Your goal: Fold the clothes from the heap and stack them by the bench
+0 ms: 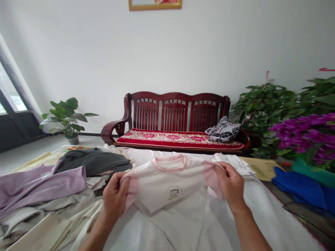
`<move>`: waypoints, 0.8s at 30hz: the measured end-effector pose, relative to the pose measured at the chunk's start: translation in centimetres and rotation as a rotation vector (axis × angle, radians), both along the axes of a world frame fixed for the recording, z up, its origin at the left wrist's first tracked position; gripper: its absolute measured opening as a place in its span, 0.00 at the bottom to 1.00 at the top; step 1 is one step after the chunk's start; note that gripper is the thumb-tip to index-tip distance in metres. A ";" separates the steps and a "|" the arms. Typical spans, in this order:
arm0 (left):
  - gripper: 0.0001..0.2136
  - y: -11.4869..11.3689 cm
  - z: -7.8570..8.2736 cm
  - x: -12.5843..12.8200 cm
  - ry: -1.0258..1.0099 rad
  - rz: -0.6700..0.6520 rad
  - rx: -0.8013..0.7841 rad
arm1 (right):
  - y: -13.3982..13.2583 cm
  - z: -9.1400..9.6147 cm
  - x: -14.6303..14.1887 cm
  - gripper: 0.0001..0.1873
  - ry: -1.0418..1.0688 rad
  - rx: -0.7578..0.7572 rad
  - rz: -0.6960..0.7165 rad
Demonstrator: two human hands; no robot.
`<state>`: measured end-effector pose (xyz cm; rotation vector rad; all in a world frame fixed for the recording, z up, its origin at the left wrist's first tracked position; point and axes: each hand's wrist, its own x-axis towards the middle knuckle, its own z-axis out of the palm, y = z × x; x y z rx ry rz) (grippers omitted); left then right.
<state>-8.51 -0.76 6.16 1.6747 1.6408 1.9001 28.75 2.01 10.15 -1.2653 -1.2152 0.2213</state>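
A white shirt (167, 188) with a pink collar, pink sleeves and a small printed picture on its chest is stretched between my two hands. My left hand (116, 193) pinches the pink sleeve on the left, thumb on top. On the other side, my right hand (231, 183) grips the right sleeve between thumb and fingers. The collar faces away from me, and the lower part of the shirt hangs toward the white cloth (256, 212) below. Whether its hem touches the cloth, I cannot tell.
To the left lie heaped clothes, among them a lilac garment (42, 184) and a dark grey one (91, 162). A folded white garment (235, 164) is beyond my right hand. Blue fabric (300, 188) and purple flowers (306, 134) stand right. A wooden bench (175, 111) is behind.
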 end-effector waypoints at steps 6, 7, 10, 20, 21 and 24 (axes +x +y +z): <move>0.10 -3.1 6.9 -1.5 -0.134 -0.024 0.145 | -5.0 4.7 0.3 0.12 0.194 0.177 -0.013; 0.10 -3.5 8.0 -1.5 -0.143 -0.026 0.164 | -5.8 5.2 0.2 0.11 0.252 0.197 -0.015; 0.09 -3.6 10.8 -1.5 -0.109 -0.010 0.183 | -7.0 6.4 0.1 0.09 0.330 0.176 -0.016; 0.12 9.9 9.8 -0.1 0.519 -0.078 -0.289 | 3.4 4.5 3.1 0.16 -0.310 -0.178 -0.151; 0.11 11.1 8.9 0.4 0.571 -0.053 -0.321 | 4.9 3.5 3.4 0.17 -0.374 -0.254 -0.187; 0.14 12.7 5.8 1.7 0.673 0.000 -0.326 | 7.4 0.1 3.9 0.17 -0.617 -0.349 -0.203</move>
